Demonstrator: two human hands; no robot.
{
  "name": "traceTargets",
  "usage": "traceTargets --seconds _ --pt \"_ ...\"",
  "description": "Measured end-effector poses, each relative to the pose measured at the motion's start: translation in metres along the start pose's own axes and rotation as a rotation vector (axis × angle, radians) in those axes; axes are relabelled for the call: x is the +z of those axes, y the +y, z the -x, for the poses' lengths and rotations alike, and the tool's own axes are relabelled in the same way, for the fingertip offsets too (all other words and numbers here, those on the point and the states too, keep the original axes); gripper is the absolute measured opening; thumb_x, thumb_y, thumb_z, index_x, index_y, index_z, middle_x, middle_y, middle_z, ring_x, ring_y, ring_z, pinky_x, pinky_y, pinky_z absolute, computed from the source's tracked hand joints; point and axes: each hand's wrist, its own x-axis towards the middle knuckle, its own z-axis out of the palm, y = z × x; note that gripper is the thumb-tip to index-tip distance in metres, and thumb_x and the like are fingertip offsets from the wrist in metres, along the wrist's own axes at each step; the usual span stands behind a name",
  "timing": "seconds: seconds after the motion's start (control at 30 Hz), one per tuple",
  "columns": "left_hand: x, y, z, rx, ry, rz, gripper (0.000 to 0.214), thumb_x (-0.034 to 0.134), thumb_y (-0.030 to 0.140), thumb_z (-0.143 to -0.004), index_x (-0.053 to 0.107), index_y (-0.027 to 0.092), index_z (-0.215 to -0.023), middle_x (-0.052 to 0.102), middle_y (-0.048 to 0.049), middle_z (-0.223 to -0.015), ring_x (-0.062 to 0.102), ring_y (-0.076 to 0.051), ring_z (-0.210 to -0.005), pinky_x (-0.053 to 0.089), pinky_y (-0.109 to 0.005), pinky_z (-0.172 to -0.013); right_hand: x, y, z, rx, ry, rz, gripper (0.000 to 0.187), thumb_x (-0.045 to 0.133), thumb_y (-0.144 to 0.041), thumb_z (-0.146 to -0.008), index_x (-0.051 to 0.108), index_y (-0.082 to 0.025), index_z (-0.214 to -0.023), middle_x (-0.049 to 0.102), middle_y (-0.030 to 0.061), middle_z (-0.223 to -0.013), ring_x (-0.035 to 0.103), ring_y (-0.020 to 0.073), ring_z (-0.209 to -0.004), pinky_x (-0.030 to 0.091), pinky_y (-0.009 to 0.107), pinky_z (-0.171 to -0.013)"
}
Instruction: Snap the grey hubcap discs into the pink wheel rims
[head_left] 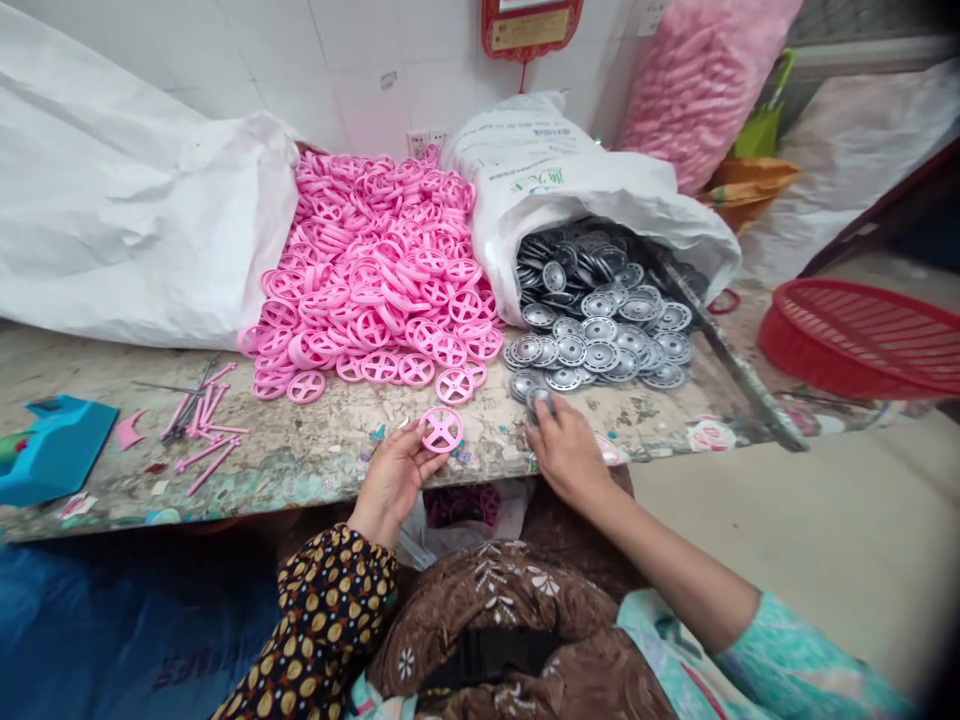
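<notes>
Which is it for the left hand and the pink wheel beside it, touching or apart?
Touching. The head view shows the left hand holding the pink wheel at its rim, with no gap between them.

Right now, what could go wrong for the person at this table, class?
The pink wheel in the left hand is held only by its rim near the front edge of the table, so it might drop off. The right hand, touching the grey discs, could set them sliding, since they overlap loosely.
</notes>
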Motion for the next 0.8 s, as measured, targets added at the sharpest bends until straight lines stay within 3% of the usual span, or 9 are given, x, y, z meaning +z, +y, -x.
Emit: traceTargets --seconds 0.17,0.33,0.4,0.47,0.53,0.6,0.7,0.8 --pt "-0.001 -0.002 0.005 -0.008 -0.02 0.066 0.011 0.059 0.008 -0.078 0.058 0.015 -0.087 0.07 -0.0039 -0.084 0.069 -0.017 -0.076 0.058 -0.032 -0.07 -0.011 -0.042 -0.027 -0.125 -0.104 -0.006 0.038 0.03 -0.03 -0.096 0.057 -0.018 -0.12 0.057 0.0158 -0.122 0.058 0.0243 -0.101 0.042 0.034 -0.087" --pt "-0.009 -0.003 0.011 -0.017 -0.009 0.141 0.012 0.058 0.008 -0.08 0.059 0.013 -0.09 0.07 -0.0063 -0.09 0.069 -0.018 -0.082 0.058 -0.033 -0.075 -0.025 -0.034 -0.057 -0.252 -0.202 0.076 0.027 0.035 -0.018 -0.092 0.057 -0.017 -0.109 0.066 0.0104 -0.095 0.06 0.0205 -0.079 0.039 0.028 -0.066" --pt "-0.01 -0.004 0.011 -0.025 -0.016 0.177 0.012 0.058 0.007 -0.08 0.059 0.013 -0.091 0.07 -0.0068 -0.09 0.068 -0.018 -0.084 0.057 -0.034 -0.077 -0.028 -0.021 -0.066 -0.229 -0.13 0.089 0.025 0.036 -0.017 -0.092 0.058 -0.015 -0.104 0.065 0.0102 -0.089 0.059 0.0209 -0.078 0.037 0.029 -0.065" --pt "-0.008 -0.007 0.01 -0.032 -0.033 0.206 0.012 0.058 0.007 -0.079 0.059 0.013 -0.09 0.07 -0.0069 -0.091 0.068 -0.019 -0.085 0.057 -0.035 -0.078 -0.032 -0.014 -0.071 -0.137 0.021 0.054 0.026 0.034 -0.019 -0.093 0.059 -0.014 -0.097 0.063 0.0109 -0.085 0.057 0.0216 -0.079 0.037 0.03 -0.067" --pt "-0.003 -0.011 0.009 -0.036 -0.056 0.223 0.011 0.059 0.007 -0.079 0.058 0.013 -0.088 0.07 -0.0062 -0.09 0.068 -0.018 -0.083 0.057 -0.034 -0.077 -0.037 -0.019 -0.068 -0.077 0.186 -0.062 0.029 0.031 -0.022 -0.095 0.059 -0.014 -0.094 0.061 0.0109 -0.086 0.056 0.021 -0.082 0.038 0.03 -0.071" --pt "0.003 -0.016 0.008 -0.036 -0.099 0.221 0.011 0.061 0.009 -0.078 0.058 0.014 -0.087 0.07 -0.0052 -0.088 0.068 -0.018 -0.081 0.057 -0.035 -0.076 -0.04 -0.036 -0.058 -0.105 0.27 -0.211 0.03 0.029 -0.022 -0.096 0.058 -0.014 -0.096 0.059 0.0094 -0.088 0.055 0.0188 -0.082 0.039 0.028 -0.072" --pt "0.01 -0.022 0.011 -0.001 -0.159 0.202 0.016 0.065 0.013 -0.076 0.057 0.016 -0.09 0.069 -0.0034 -0.087 0.068 -0.016 -0.077 0.056 -0.033 -0.075 -0.035 -0.071 -0.037 -0.232 0.223 -0.278 0.027 0.032 -0.022 -0.095 0.059 -0.016 -0.096 0.058 0.0069 -0.083 0.053 0.0173 -0.075 0.039 0.026 -0.067" --pt "0.009 -0.025 0.017 0.05 -0.152 0.158 0.018 0.068 0.016 -0.075 0.057 0.016 -0.09 0.068 -0.0016 -0.084 0.066 -0.013 -0.071 0.056 -0.03 -0.071 -0.027 -0.093 -0.022 -0.257 0.21 -0.256 0.026 0.036 -0.023 -0.094 0.061 -0.017 -0.093 0.057 0.0076 -0.082 0.052 0.0184 -0.074 0.039 0.028 -0.066"
